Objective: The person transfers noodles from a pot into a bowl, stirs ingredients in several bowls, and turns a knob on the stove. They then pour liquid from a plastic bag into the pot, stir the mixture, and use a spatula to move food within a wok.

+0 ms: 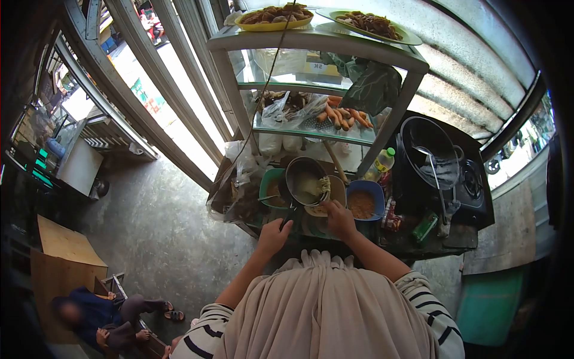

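Observation:
My left hand [274,238] is closed around the black handle of a small dark saucepan [293,175]. The pan is tilted toward the right, with pale, cloudy contents inside and pale noodle-like strands [324,186] at its right rim. Just below those strands, my right hand [341,220] is closed; whatever it grips is too small to make out. A tan bowl [338,190] sits partly hidden beneath the pan. To the left stands a green bowl [263,192] with a brownish filling and a spoon. A blue container [378,192] of orange-brown food is close to my right hand.
Behind the bowls rises a glass display case [317,40] holding carrots [345,116] and plastic bags, with plates of food on top. At right are a large wok [427,146], a gas stove [472,182], a bottle [384,160] and a green packet [425,227]. A person [101,317] sits lower left.

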`<state>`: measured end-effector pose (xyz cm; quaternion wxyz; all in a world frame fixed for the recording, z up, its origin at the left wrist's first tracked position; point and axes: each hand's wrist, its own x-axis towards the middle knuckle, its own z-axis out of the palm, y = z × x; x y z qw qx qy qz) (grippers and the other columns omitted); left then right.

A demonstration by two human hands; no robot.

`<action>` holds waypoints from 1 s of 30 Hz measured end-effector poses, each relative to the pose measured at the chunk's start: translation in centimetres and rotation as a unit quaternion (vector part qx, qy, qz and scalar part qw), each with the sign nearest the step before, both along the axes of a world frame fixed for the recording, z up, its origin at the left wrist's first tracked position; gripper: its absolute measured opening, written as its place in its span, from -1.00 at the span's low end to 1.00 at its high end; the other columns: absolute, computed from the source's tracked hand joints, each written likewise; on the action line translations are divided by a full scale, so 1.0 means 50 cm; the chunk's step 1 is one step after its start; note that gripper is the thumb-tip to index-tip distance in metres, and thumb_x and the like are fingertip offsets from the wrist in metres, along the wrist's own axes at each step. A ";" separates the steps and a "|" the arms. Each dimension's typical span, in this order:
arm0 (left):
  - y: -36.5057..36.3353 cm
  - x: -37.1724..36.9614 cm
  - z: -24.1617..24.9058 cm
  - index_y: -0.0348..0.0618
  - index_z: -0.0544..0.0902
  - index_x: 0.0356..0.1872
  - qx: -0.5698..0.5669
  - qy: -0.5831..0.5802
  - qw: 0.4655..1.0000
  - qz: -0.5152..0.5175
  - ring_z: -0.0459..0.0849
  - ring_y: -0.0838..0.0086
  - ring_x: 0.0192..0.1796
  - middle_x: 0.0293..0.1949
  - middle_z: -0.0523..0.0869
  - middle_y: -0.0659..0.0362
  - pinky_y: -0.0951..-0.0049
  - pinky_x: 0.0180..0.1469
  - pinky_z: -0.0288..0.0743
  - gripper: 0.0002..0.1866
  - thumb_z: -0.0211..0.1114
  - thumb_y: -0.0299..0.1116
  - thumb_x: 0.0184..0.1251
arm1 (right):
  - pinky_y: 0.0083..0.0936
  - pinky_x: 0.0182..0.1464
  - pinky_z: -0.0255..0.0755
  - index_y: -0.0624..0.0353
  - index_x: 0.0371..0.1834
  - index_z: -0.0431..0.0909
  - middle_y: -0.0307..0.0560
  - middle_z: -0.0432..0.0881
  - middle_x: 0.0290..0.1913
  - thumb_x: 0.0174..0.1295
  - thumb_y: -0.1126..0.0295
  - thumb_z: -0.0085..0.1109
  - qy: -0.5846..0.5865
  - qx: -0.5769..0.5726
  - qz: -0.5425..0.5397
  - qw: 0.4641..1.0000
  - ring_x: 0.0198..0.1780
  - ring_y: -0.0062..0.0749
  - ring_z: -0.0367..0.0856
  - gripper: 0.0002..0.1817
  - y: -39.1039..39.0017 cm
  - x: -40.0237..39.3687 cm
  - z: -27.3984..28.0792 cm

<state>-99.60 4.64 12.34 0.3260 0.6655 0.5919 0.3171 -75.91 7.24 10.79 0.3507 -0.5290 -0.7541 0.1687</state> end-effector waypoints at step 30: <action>0.001 0.001 0.009 -0.37 0.51 -0.46 0.002 -0.019 1.000 0.007 0.53 -0.14 -0.38 -0.51 0.55 -0.18 0.13 -0.37 0.36 -0.58 0.18 -0.10 0.29 | -0.24 -0.38 0.46 0.12 -0.09 0.55 0.00 0.58 -0.31 0.05 0.61 0.03 -0.001 0.086 -0.009 0.996 -0.35 -0.03 0.61 -0.67 -0.054 0.016 0.051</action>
